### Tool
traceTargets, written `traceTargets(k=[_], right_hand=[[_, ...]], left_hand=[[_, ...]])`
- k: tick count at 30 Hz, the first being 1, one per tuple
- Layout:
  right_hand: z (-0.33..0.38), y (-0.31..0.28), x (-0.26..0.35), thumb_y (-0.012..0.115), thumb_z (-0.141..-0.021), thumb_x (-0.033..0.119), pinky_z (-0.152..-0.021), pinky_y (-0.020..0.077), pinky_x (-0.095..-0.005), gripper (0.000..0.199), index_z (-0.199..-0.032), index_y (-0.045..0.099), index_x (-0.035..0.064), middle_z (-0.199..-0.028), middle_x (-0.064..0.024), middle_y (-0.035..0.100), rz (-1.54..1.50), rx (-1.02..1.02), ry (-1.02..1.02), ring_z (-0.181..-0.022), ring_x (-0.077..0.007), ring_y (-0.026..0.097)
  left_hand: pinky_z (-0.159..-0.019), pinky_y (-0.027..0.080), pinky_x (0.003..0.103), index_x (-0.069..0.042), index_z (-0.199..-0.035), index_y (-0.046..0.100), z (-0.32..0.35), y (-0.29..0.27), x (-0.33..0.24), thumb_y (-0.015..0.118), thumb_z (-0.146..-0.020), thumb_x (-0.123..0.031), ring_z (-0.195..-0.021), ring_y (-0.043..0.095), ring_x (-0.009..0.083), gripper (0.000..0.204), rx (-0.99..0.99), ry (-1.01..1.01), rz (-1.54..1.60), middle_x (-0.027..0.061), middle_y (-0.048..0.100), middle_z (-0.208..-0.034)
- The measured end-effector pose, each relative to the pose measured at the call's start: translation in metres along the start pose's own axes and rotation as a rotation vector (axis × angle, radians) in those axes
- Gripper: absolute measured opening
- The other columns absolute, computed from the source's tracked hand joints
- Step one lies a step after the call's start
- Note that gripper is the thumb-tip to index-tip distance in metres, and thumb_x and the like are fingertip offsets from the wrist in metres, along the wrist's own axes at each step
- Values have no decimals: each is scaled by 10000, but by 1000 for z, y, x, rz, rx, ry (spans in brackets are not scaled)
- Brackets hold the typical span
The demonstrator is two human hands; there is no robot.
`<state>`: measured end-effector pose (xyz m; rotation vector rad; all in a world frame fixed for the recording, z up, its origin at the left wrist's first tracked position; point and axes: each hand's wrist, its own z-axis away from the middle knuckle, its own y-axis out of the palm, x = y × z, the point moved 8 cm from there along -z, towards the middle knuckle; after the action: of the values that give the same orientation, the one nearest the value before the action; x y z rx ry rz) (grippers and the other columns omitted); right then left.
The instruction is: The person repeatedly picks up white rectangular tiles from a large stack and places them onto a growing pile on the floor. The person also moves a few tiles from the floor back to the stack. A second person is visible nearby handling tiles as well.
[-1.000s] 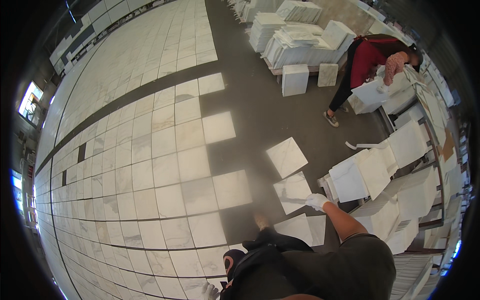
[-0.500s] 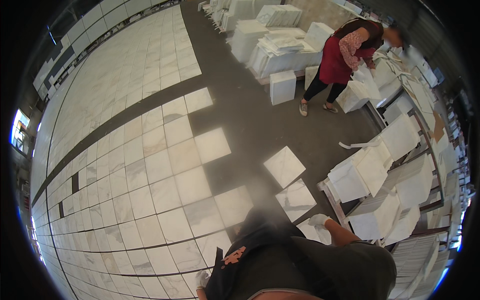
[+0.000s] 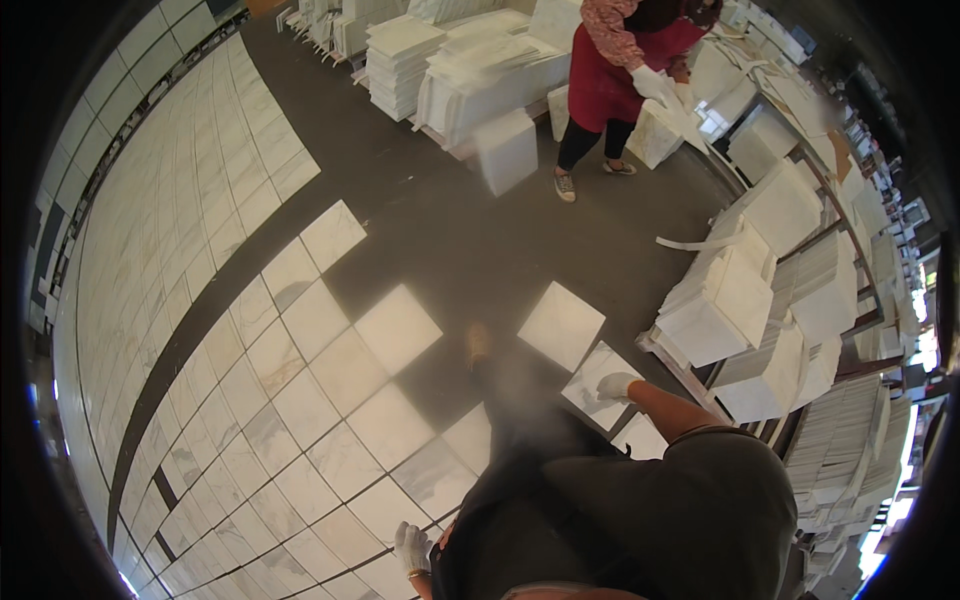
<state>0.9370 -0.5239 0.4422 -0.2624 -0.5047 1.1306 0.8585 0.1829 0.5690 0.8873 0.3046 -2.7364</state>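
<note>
Two gloved hands, both empty | right hand (image 3: 615,386) loosely open, now lower over loose tile (image 3: 600,372) on floor (image 3: 450,240) | left hand (image 3: 411,546) hangs open | I've stepped forward.

rack of white tiles (image 3: 770,300) | person in red apron (image 3: 625,75) beyond it | tile stacks (image 3: 470,70) behind | laid floor tiles (image 3: 250,330) opposite

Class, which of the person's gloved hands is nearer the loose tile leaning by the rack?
Right. The right hand rests over the tile; the left hand hangs far off, above the laid floor tiles.
</note>
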Motion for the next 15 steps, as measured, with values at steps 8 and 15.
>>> traceTargets(k=[8, 15], right_hand=[[-100, -274, 111, 591, -960, 339, -994, 495, -449, 371, -1169, 724, 62, -1213, -177, 703, -145, -314, -293, -1152, -352, 644], [-64, -448, 201, 547, -1023, 258, -1117, 435, -418, 326, -1298, 686, 151, -1430, -94, 608, -283, -476, -267, -1365, -277, 530]], left_hand=[[-686, 559, 378, 15, -1278, 586, -136, 64, -94, 691, -942, -129, -834, 629, 210, 380, 97, -46, 101, 81, 631, -915], [-687, 545, 370, -37, -1035, 637, -220, 132, -238, 611, -976, -198, -772, 625, 208, 174, 312, 19, 133, 69, 626, -873]])
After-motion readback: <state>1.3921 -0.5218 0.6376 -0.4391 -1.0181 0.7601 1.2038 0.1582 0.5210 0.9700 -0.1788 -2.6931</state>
